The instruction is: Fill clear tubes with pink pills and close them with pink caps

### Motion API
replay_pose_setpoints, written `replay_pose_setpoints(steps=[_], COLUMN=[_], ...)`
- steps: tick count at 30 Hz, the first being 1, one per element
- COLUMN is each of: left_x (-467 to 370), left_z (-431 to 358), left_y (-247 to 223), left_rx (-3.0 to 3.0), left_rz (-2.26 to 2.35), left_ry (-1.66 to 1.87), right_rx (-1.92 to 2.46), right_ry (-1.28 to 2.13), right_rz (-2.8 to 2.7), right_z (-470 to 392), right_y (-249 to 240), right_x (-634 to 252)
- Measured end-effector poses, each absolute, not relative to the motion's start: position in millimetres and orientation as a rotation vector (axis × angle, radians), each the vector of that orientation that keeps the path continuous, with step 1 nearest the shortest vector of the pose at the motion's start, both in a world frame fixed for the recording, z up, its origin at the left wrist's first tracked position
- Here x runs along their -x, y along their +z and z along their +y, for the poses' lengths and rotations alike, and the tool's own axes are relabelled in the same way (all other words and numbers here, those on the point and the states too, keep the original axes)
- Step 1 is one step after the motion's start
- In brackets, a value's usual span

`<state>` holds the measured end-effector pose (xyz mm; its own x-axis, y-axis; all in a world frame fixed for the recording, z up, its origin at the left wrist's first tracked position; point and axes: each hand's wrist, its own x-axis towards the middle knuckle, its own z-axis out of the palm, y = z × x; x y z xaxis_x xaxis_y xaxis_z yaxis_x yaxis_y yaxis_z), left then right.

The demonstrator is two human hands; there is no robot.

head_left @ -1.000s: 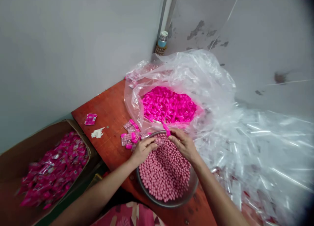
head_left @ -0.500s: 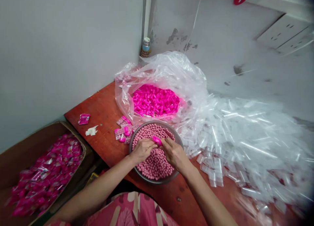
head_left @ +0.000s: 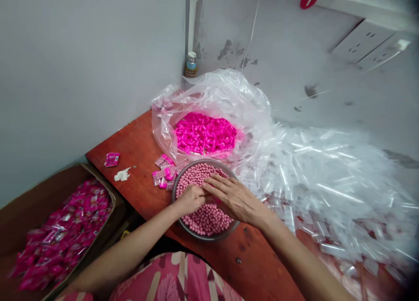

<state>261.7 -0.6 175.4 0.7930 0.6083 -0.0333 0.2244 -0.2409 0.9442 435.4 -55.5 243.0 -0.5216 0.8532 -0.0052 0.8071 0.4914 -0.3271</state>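
Over a grey bowl (head_left: 176, 192) of small pink balls (head_left: 207, 220), my two hands meet. My left hand (head_left: 191, 200) is closed, its fingers bunched together; whatever they grip is hidden behind the right hand. My right hand (head_left: 231, 197) lies with its fingers stretched out and close together, fingertips touching the left hand and palm facing down. Beside the bowl's left rim lie several small clear containers (head_left: 161, 175) with bright pink caps and pink balls inside. Behind the bowl, an open clear plastic bag (head_left: 252, 100) holds a heap of loose pink caps (head_left: 206, 134).
A big pile of empty clear containers (head_left: 314, 179) spreads over the table's right side. At lower left stands a cardboard box (head_left: 109, 196) of shiny pink packets (head_left: 65, 231). One pink packet (head_left: 112, 159) and a white patch (head_left: 122, 174) are on the red-brown table (head_left: 131, 144).
The right hand has flattened and moved over the left hand's fingertips. The pink cap seen between the fingers before is now covered. The view has shifted slightly.
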Motion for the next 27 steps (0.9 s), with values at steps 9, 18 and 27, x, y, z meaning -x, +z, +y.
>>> replay_pose_setpoints(steps=[9, 18, 27], left_x=[-254.2, -264.3, -239.3], left_z=[-4.7, -6.2, 18.6], left_y=[157.8, 157.8, 131.3], left_rx=[-1.056, -0.86, -0.834], left_rz=[0.895, 0.93, 1.17], left_ry=[0.623, 0.726, 0.71], right_rx=[1.767, 1.907, 1.862], right_ry=[0.172, 0.096, 0.334], right_rz=[-2.244, -2.01, -1.877], right_z=[-62.2, -56.0, -52.2], right_y=[195.7, 164.7, 151.6], right_x=[-415.4, -388.9, -367.1])
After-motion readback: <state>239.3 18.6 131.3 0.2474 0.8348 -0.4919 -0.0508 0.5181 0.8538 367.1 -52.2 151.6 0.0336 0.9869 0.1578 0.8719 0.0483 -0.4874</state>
